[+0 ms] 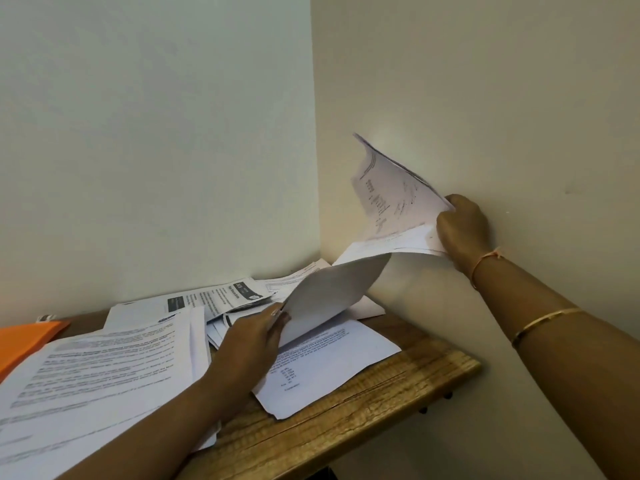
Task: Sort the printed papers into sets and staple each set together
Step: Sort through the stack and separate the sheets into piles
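My right hand (462, 232) grips a small bundle of printed sheets (391, 199) raised in the air near the right wall, the pages fanning upward. My left hand (254, 336) pinches the lower corner of a blank-backed sheet (329, 294) that curls up from the bundle toward the desk. Beneath it a printed page (332, 368) lies flat on the wooden desk (398, 393). A thick stack of printed papers (100, 375) sits at the front left. More loose printed sheets (221, 296) lie scattered toward the back corner. No stapler is visible.
An orange folder (24, 337) lies at the left edge, partly under the stack. Two walls meet in a corner right behind the desk. The desk's right end stops short of the right wall, with a gap below my right forearm.
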{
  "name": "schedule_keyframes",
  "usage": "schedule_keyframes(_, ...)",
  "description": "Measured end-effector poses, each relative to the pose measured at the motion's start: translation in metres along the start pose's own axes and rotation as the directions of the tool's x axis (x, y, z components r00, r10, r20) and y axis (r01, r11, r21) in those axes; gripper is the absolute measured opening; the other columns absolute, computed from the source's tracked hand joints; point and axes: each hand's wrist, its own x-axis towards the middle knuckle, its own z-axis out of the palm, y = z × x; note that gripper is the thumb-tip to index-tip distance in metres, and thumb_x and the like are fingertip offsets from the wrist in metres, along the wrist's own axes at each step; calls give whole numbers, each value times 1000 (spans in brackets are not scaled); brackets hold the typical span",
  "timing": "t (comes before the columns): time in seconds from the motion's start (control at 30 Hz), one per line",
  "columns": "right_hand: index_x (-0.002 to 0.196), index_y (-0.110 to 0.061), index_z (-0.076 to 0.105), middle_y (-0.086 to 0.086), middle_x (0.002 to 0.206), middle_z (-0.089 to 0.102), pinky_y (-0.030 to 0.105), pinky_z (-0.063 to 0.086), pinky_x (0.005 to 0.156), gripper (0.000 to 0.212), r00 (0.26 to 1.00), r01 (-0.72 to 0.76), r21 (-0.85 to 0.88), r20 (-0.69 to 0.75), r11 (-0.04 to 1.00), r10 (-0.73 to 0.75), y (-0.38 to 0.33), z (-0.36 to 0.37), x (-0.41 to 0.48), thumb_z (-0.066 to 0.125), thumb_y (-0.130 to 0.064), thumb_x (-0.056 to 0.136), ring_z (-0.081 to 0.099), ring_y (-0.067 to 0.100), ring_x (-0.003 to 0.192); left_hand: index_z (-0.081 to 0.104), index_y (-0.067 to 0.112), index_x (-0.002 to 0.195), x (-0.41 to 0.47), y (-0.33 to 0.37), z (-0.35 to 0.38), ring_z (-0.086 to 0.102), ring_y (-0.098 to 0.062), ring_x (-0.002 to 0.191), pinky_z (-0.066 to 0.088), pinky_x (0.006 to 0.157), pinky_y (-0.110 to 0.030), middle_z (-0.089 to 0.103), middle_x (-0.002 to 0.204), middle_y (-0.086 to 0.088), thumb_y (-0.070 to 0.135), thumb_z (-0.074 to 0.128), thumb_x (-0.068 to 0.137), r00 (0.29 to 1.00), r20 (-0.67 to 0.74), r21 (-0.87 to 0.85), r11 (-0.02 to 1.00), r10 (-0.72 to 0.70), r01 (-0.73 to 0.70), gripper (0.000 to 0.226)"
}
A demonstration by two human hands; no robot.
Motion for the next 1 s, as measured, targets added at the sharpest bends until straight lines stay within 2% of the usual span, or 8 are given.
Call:
schedule_keyframes(0.13, 115, -4, 61, 15, 111, 62, 22, 35, 70, 35, 990, 81, 18, -115, 997, -78, -8, 4, 6, 37, 1, 90, 55, 32, 94, 61, -1, 100, 1, -6, 7, 46, 1, 58, 33, 52, -11, 47, 62, 8, 27, 45, 97, 962, -89, -120, 962, -258, 247, 32)
schedule_keyframes(0.27, 121, -3, 58, 19, 121, 61, 20, 34, 73, 36, 974, 169, -68, -140, 983, -177, -9, 6, 18, 37, 1, 92, 56, 36, 105, 60, -9, 99, 2, -8, 6, 53, -12, 61, 34, 51, -17, 50, 65, 1, 27, 46, 97, 867, -159, -274, 865, -472, 421, 39)
schedule_keyframes(0.33, 119, -2, 58, 20, 118, 61, 21, 33, 72, 34, 982, 170, -96, -65, 981, -177, -5, 8, 22, 38, 1, 92, 56, 34, 100, 58, -12, 106, 2, -4, 4, 59, -25, 76, 35, 57, -19, 53, 76, -5, 24, 47, 97, 850, -198, -318, 852, -487, 415, 38)
schedule_keyframes(0.4, 118, -2, 58, 21, 115, 61, 24, 35, 72, 33, 985, 173, -148, 45, 974, -168, 2, 11, 21, 37, 0, 92, 55, 33, 94, 54, -11, 114, 1, 1, 1, 55, -24, 85, 30, 56, -14, 50, 86, -5, 20, 48, 96, 831, -258, -339, 852, -493, 400, 37)
schedule_keyframes(0.5, 119, -4, 58, 23, 114, 61, 32, 42, 76, 33, 963, 232, -230, 188, 945, -191, 17, 19, 18, 38, -1, 93, 56, 37, 96, 52, -8, 119, 0, 7, -1, 50, -20, 82, 26, 51, -8, 50, 88, -8, 22, 47, 97, 807, -265, -357, 831, -529, 427, 38)
schedule_keyframes(0.6, 120, -6, 59, 21, 114, 62, 26, 35, 72, 33, 934, 269, -227, 299, 936, -196, 31, 31, 15, 39, -2, 94, 55, 31, 92, 52, -6, 121, 0, 5, -1, 42, -14, 76, 25, 53, -6, 53, 90, -9, 22, 47, 96, 785, -273, -388, 811, -556, 438, 38)
schedule_keyframes(0.7, 120, -8, 60, 18, 114, 63, 24, 35, 73, 32, 911, 265, -200, 374, 943, -177, 39, 44, 13, 40, -2, 96, 54, 27, 89, 53, -5, 121, 0, 2, 1, 46, -15, 76, 37, 61, -17, 57, 91, -10, 25, 47, 96, 795, -266, -397, 813, -545, 425, 39)
schedule_keyframes(1.0, 109, -3, 58, 17, 110, 57, 28, 40, 66, 22, 724, 136, -335, 676, 932, 137, 59, 70, 15, 48, -1, 91, 51, 28, 92, 57, -3, 115, 0, -10, 7, 50, -8, 68, 39, 58, -20, 51, 72, 5, 31, 44, 97, 769, -189, -450, 750, -611, 485, 41)
